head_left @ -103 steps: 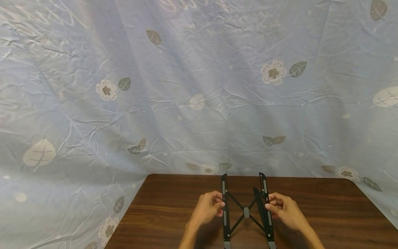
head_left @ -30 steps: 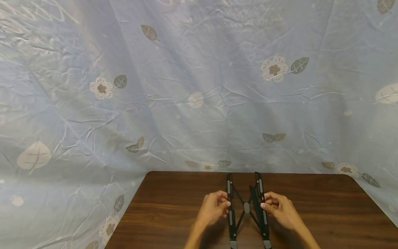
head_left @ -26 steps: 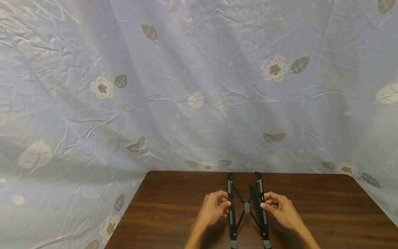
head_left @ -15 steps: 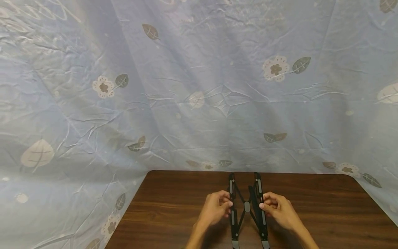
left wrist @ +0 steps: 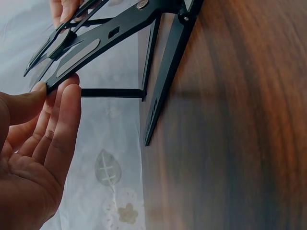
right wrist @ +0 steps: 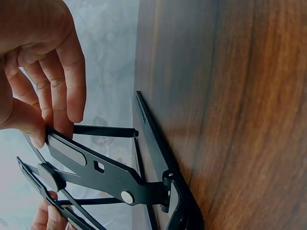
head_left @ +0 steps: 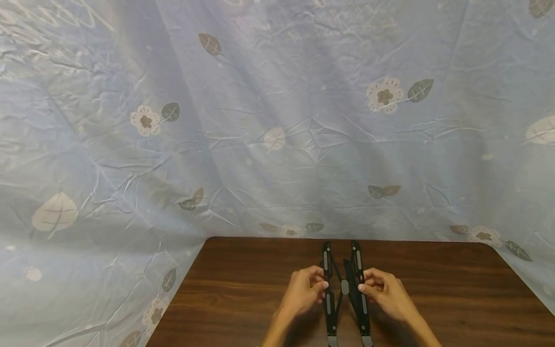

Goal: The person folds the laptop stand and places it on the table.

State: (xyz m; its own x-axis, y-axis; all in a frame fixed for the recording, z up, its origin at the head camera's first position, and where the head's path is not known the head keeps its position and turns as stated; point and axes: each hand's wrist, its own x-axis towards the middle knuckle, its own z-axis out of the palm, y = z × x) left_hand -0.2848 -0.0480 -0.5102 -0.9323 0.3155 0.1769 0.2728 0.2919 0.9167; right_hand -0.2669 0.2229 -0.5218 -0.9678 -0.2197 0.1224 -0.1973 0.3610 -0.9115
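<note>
Grip, left hand (head_left: 305, 290): fingers curled, tips and thumb pinching the left rail of the black folding stand (head_left: 344, 294). Grip, right hand (head_left: 387, 292): fingers curled, thumb and fingertips (right wrist: 72, 115) pinching the right rail. Stand: near the middle of the brown desk (head_left: 243, 289), between both hands, rails close together, crossed struts between them.

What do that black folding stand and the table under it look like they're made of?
The folding stand looks like matte black metal or hard plastic: thin, flat rigid bars with riveted pivots and grey, likely rubber pads. The table shows dark brown wood grain with a smooth sheen, possibly a laminate.
</note>
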